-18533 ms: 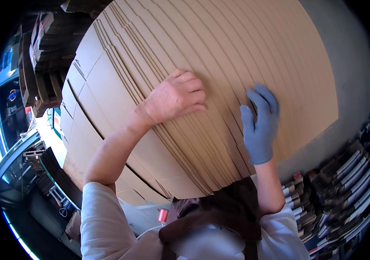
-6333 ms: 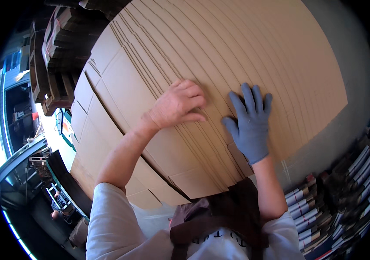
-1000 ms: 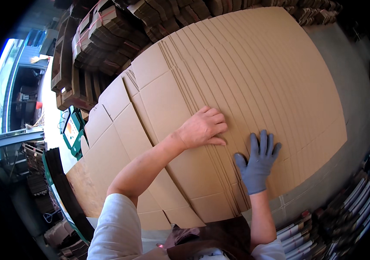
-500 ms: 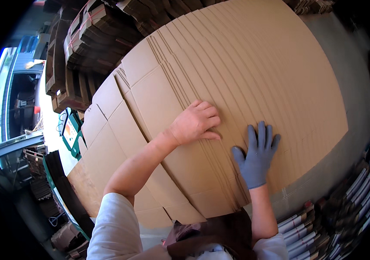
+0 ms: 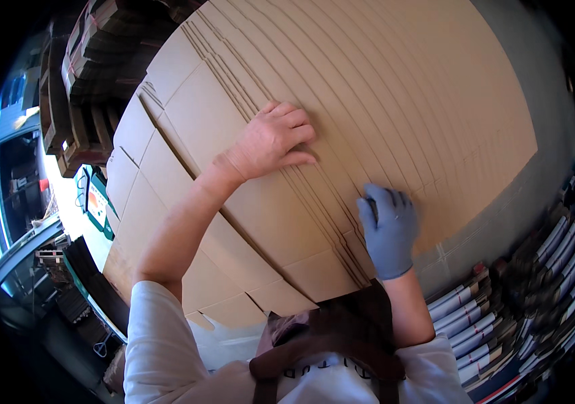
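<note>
A large fan of flat brown cardboard sheets (image 5: 395, 101) spreads before me, overlapping in steps with creases and slots along its left part. My left hand (image 5: 274, 140), bare, rests on the stepped sheet edges with its fingers bent together and the thumb slightly apart; its fingertips are turned under, so any grip is hidden. Lower and to the right, my right hand (image 5: 388, 232) wears a grey glove and lies against the sheets near their near edge. Its fingers are curled in toward the thumb, and whatever is between them cannot be made out.
Bundled cardboard (image 5: 122, 50) sits on a wooden pallet (image 5: 58, 101) at the far left. A green and white bag or box (image 5: 97, 202) stands left of the sheets. Stacks of folded white-and-brown pieces (image 5: 462, 326) lie at the lower right on grey floor.
My right hand's fingers, spread out flat before, have curled in. The left hand keeps its bent pose on the sheet edges. The whole view has shifted, so the sheets appear further up and left.
</note>
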### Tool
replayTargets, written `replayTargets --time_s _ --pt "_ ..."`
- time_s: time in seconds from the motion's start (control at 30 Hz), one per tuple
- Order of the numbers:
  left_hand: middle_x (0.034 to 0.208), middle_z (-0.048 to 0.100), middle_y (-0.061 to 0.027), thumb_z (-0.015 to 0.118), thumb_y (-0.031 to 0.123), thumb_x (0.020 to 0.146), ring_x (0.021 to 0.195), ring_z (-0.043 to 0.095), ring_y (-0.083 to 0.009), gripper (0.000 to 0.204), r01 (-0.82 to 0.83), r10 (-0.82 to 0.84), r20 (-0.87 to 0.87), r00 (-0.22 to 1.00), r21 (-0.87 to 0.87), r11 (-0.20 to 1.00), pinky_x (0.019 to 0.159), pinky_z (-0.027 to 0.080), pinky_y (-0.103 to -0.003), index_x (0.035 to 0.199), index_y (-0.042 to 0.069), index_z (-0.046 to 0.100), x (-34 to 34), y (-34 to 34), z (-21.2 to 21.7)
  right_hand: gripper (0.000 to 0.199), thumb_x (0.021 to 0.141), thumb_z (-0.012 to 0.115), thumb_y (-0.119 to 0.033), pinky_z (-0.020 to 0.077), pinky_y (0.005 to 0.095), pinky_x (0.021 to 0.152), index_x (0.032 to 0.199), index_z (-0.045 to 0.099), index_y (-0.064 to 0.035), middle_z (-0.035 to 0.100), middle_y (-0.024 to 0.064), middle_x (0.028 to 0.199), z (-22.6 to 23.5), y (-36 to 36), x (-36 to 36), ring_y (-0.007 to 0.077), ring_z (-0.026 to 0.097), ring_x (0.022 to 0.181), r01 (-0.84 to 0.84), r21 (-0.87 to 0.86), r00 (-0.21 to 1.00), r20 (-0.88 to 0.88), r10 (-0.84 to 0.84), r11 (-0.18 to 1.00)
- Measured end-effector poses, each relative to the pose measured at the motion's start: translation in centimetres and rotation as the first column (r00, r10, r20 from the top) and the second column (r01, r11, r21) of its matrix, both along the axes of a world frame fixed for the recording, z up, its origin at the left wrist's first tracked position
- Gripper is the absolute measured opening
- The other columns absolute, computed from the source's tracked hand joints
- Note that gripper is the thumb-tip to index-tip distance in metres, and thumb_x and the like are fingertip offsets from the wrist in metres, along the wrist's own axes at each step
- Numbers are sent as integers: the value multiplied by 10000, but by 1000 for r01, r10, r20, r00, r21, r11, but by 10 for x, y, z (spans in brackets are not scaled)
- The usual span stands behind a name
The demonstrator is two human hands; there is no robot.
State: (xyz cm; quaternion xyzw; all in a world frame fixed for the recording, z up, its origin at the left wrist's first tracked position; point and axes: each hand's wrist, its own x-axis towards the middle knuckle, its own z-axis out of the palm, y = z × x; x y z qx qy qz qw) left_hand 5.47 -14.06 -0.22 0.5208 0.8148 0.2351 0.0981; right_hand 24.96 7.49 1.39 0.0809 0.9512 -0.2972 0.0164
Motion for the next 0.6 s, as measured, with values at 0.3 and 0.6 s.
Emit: replayTargets --time_s 0.3,0.6 --pt "924 545 -25 751 242 839 1001 537 -221 210 179 -163 89 983 -223 958 936 400 -393 859 123 578 -18 16 28 127 927 644 -251 518 428 635 987 639 -139 664 96 862 5 -17 2 307 660 734 36 -140 998 49 -29 990" --pt "922 585 8 712 201 879 1019 534 -187 109 222 -162 169 972 -442 869 978 375 -385 874 135 626 -19 28 44 97 923 618 -230 511 454 602 915 640 -136 667 107 843 -3 -16 -13 335 659 705 2 -262 993 115 29 965"
